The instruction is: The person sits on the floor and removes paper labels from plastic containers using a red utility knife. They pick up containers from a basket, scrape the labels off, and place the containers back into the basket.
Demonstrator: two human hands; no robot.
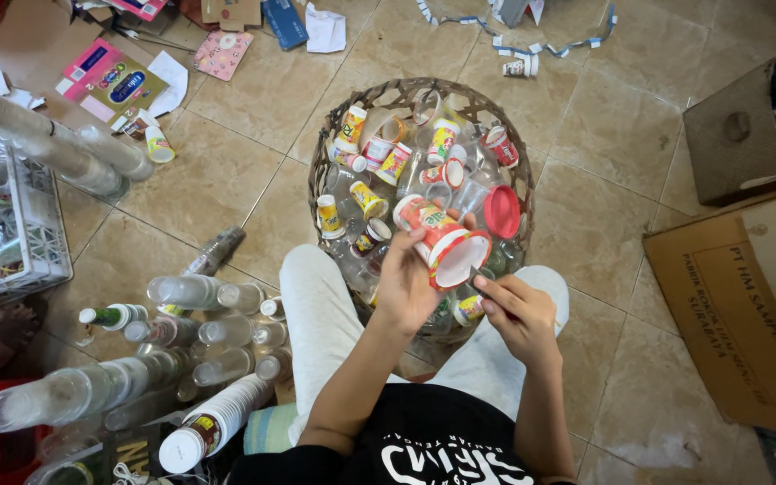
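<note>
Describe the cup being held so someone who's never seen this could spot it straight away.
Find the round woven basket on the tiled floor, full of small plastic cups. Just above its near rim, the left hand holds a red and white cup tilted on its side, white inside facing the right hand. It is the only cup lifted clear of the heap.

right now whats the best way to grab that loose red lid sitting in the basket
Probably by its rim, pinched from above. The red lid lies tilted at the right edge of the woven basket, its round face up and nothing over it. It sits just past the red cup in the left hand, so the right hand is nearer.
</note>
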